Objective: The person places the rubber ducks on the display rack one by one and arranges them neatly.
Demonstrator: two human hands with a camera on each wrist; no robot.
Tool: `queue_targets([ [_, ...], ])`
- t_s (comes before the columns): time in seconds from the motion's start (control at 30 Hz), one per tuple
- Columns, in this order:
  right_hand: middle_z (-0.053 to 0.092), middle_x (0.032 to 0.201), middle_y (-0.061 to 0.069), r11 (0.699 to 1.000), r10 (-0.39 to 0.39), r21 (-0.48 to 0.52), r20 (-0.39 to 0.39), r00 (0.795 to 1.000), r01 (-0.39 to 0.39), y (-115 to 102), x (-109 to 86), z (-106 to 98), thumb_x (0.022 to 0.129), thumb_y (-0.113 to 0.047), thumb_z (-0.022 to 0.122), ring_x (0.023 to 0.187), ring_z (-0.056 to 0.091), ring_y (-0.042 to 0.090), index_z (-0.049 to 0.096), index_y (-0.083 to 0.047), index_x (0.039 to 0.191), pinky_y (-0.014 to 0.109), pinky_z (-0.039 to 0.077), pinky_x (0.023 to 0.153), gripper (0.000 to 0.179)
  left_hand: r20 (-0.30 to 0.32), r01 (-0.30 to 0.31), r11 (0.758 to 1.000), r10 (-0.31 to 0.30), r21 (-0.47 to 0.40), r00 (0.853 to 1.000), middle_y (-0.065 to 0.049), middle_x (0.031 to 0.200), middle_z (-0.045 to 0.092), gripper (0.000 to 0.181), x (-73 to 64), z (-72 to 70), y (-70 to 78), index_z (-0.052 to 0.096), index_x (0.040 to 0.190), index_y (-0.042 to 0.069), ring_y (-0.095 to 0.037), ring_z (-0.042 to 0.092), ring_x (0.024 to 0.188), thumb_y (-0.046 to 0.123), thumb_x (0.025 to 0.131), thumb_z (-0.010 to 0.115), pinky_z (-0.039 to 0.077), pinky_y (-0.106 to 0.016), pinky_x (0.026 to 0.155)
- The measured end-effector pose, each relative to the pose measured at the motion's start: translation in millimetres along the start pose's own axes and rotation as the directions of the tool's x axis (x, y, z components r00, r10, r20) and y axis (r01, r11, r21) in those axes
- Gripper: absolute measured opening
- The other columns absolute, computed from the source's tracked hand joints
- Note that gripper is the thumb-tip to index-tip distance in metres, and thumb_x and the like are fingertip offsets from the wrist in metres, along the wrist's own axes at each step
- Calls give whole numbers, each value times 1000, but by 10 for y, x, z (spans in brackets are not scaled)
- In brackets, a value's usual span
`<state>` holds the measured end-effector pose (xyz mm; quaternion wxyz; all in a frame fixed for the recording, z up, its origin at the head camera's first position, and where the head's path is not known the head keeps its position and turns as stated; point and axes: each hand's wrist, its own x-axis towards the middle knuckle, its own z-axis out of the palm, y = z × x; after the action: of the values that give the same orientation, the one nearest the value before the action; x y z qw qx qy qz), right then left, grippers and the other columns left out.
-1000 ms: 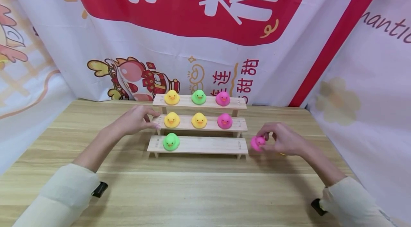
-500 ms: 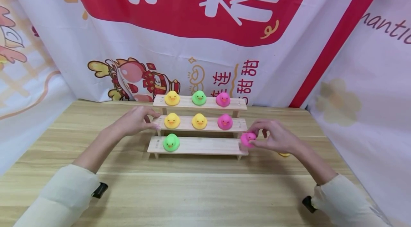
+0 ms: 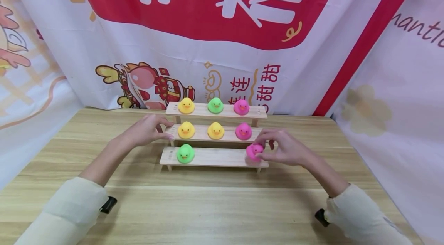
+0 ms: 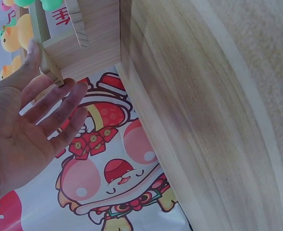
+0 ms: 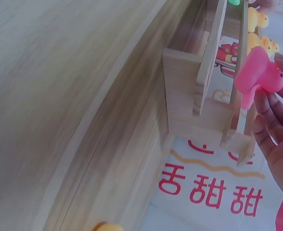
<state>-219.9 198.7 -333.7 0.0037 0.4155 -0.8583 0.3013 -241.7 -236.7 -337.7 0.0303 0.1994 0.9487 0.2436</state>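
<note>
My right hand (image 3: 286, 148) pinches a pink rubber duck (image 3: 254, 152) between thumb and fingers, above the right end of the lowest step (image 3: 218, 156) of a three-tier wooden display shelf. In the right wrist view the held duck (image 5: 256, 72) is tilted sideways in the fingertips. My left hand (image 3: 147, 129) holds the left end of the middle tier (image 3: 199, 136), thumb on top and fingers around the edge. A green duck (image 3: 185, 154) sits at the left of the lowest step. The middle tier carries two yellow ducks (image 3: 216, 131) and a pink duck (image 3: 243, 131).
Yellow, green (image 3: 215, 105) and pink ducks stand on the top tier (image 3: 256, 110). A yellow thing (image 5: 109, 227), partly cut off, lies on the wooden table (image 3: 215, 210) in the right wrist view. A printed cloth (image 3: 194, 52) hangs behind the shelf.
My right hand has carried the pink duck leftward, from beside the shelf to over the right end of the lowest step. The left hand keeps its place on the middle tier.
</note>
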Motion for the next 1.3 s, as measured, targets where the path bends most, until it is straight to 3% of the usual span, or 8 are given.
queue_targets([
  [0.13, 71, 97, -7, 1000, -19, 15, -6, 1000, 19, -40, 53, 37, 84, -10, 85, 79, 59, 10, 80, -13, 105, 33, 55, 64, 22, 3, 2, 1000, -2, 1, 1000, -23, 121, 72, 53, 2, -4, 4, 70, 127, -6, -17, 67, 81, 27, 87, 85, 59, -38, 76],
  [0.33, 69, 96, -5, 998, -30, 53, -8, 1000, 30, -79, 116, 113, 85, -9, 84, 76, 60, 23, 80, -10, 107, 35, 55, 64, 22, 5, 1, 1000, -1, -5, 1000, -23, 120, 72, 54, 6, 1, 6, 70, 127, -6, -17, 66, 80, 29, 87, 85, 58, -36, 74],
  [0.7, 72, 98, -1, 990, -96, 101, -6, 995, 96, -109, 213, 242, 86, -9, 83, 74, 62, 29, 80, -7, 106, 36, 55, 62, 21, -3, -1, 1000, 1, -1, 1000, -24, 121, 71, 53, 3, 7, 5, 71, 126, -6, -19, 67, 82, 28, 87, 85, 58, -37, 75],
  [1.0, 71, 97, -1, 986, -137, 93, -19, 990, 138, -130, 270, 305, 86, -11, 85, 74, 62, 26, 80, -7, 106, 30, 55, 63, 21, -2, -11, 1000, 11, -9, 1000, -23, 120, 72, 53, -2, 5, 15, 71, 125, -6, -18, 66, 81, 27, 87, 85, 59, -38, 77],
  [1.3, 69, 95, -1, 981, -155, 114, -7, 988, 155, -212, 380, 385, 88, -12, 84, 75, 61, 26, 80, -6, 107, 32, 56, 63, 21, -6, -7, 1000, 7, -5, 1000, -23, 120, 71, 52, 4, 6, 5, 71, 126, -6, -17, 67, 81, 26, 87, 85, 59, -38, 77],
])
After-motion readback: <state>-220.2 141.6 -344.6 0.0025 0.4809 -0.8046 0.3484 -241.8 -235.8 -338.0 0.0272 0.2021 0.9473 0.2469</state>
